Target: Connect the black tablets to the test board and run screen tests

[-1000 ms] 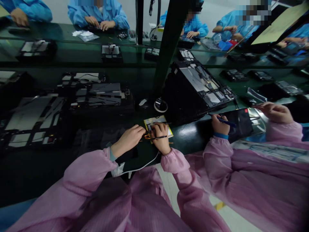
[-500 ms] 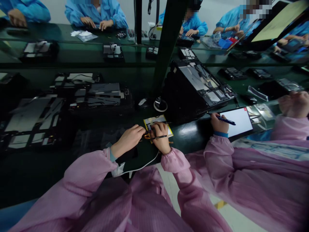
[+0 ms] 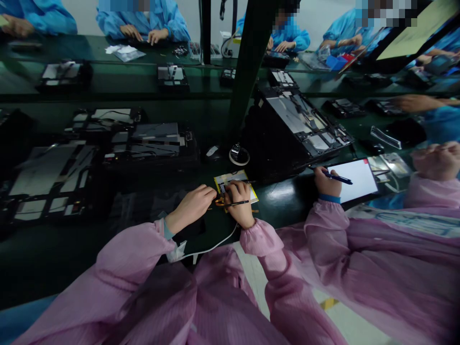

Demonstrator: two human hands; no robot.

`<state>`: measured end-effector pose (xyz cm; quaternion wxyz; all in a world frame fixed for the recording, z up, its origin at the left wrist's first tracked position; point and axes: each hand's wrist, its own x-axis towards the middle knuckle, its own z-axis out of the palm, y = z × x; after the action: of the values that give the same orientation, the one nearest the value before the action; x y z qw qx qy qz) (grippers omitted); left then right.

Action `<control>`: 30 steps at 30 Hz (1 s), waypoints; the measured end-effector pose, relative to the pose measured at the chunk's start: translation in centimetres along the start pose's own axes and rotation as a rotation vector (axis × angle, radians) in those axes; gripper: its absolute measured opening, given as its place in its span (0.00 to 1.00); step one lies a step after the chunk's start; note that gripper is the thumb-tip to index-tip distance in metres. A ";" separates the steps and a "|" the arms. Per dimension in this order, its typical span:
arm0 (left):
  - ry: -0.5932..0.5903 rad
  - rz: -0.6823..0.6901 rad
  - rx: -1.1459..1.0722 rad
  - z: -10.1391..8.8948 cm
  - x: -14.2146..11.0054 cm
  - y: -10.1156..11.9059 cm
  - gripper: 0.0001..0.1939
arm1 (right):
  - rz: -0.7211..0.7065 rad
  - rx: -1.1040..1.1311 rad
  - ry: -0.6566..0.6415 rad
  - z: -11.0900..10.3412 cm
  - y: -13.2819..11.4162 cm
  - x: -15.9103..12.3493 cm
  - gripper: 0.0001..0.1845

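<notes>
A flat panel with yellow edges [image 3: 252, 191] lies on the dark green bench in front of me, partly covered by my right hand [image 3: 240, 199]. That hand is closed around a thin dark pen-like tool [image 3: 241, 203], held crosswise, while its fingertips rest over the panel. My left hand [image 3: 196, 206] is closed in a pinch at the panel's left edge. Beside its fingertips shows an orange ribbon cable [image 3: 220, 203]; what the pinch itself holds is hidden. The fingertips of both hands are close together.
Stacks of opened flat devices stand left [image 3: 143, 143] and right [image 3: 302, 124]. A white-ringed item [image 3: 239, 155] sits behind the panel. On the right, a co-worker's hand [image 3: 327, 182] holds a pen over a white-screened tablet [image 3: 350, 179]. A white cable [image 3: 215, 247] runs along the front edge.
Both my hands stay nearly in place at the panel. At the far right, another person's blue-sleeved arm has reached in over the bench devices.
</notes>
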<state>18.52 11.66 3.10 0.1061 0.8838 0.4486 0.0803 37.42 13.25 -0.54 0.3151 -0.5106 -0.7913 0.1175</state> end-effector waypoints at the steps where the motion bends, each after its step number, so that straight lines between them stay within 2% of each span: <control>1: 0.006 0.003 -0.002 0.0 0.0 0.0 0.10 | 0.001 0.001 -0.002 0.0 0.0 0.0 0.08; 23: 0.097 -0.029 -0.139 -0.1 0.0 -0.3 0.09 | 0.005 -0.005 -0.005 -0.2 -0.2 0.0 0.08; 26: 0.101 -0.041 -0.080 -0.1 0.2 0.0 0.11 | 0.002 -0.009 -0.006 -0.2 -0.3 0.0 0.08; 30: 0.043 -0.027 0.094 0.0 1.1 0.7 0.08 | -0.007 -0.014 -0.004 -0.1 -0.1 -0.1 0.08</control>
<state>19.70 12.17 3.37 0.0556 0.8798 0.4658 0.0768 37.44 13.15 -0.46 0.3105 -0.5096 -0.7945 0.1120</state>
